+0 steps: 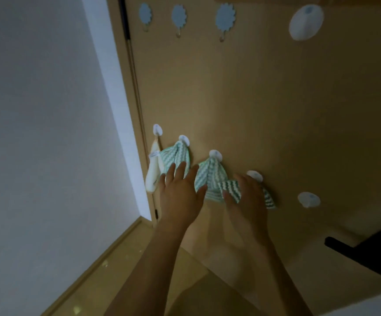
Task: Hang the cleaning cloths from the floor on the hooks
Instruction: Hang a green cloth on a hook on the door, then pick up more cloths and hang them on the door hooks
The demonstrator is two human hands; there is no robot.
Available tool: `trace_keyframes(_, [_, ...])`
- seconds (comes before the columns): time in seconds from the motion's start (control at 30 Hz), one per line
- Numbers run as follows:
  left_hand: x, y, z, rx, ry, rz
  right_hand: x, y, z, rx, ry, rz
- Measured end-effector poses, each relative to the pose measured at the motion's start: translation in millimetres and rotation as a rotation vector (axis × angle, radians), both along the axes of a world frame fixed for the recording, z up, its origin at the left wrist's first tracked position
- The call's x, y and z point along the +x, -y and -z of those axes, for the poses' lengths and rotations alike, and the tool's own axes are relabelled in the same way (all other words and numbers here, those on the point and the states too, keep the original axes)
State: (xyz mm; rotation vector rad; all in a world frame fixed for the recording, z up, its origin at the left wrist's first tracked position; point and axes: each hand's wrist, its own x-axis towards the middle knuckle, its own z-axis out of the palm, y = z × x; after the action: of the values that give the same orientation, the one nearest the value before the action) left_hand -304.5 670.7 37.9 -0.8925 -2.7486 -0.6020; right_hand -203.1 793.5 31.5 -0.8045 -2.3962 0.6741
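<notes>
- While my right hand (245, 197) curls its fingers round the third striped cloth (231, 189), that cloth sits just under the fourth white hook (255, 176) in the lower row on the door (276, 106); whether its loop is over the hook I cannot tell, since my hand covers it.
- My left hand (180, 190) is spread flat with straight fingers, holding nothing, its fingertips lying over the lower edge of the first striped cloth (177, 153).
- That first cloth hangs from the second hook (184, 140); the second striped cloth (209, 176) hangs from the third hook (215, 154), between my two hands.
- At the door's left edge, a pale cream item (153, 172) hangs from the first hook (157, 129).
- To the right of my right hand, a fifth hook (308, 199) stands bare, with open door surface around it.
- Higher up the door runs a row of blue flower-shaped hooks (179, 15), well apart from the cloths, and a large white round hook (306, 22) near the upper right corner.
- A dark door handle (367, 254) juts out at the right edge, below the bare hook.
- A white wall (43, 124) closes off the left side, beside the door frame.
</notes>
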Motion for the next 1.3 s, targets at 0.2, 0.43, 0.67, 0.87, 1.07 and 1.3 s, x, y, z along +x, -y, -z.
trace_keyframes(0.2, [21, 69, 9, -0.039, 0.021, -0.214, -10, 48, 7, -0.096, 0.001, -0.175])
trace_keyframes(0.43, [34, 149, 11, -0.073, 0.043, -0.441, -28, 121, 6, -0.106, 0.054, -0.409])
trace_keyframes(0.67, [49, 234, 7, 0.008, 0.065, -0.585, -34, 207, -5, -0.160, 0.062, -0.579])
trace_keyframes(0.87, [72, 328, 2, 0.038, 0.045, -0.694, -26, 302, -17, -0.163, 0.092, -0.737])
trace_keyframes(1.07, [103, 425, 5, 0.062, 0.062, -0.802, -13, 401, -16, -0.142, 0.108, -0.866])
trace_keyframes(1.3, [149, 534, 9, 0.081, 0.061, -0.972, 5, 517, -8, -0.119, 0.113, -1.016])
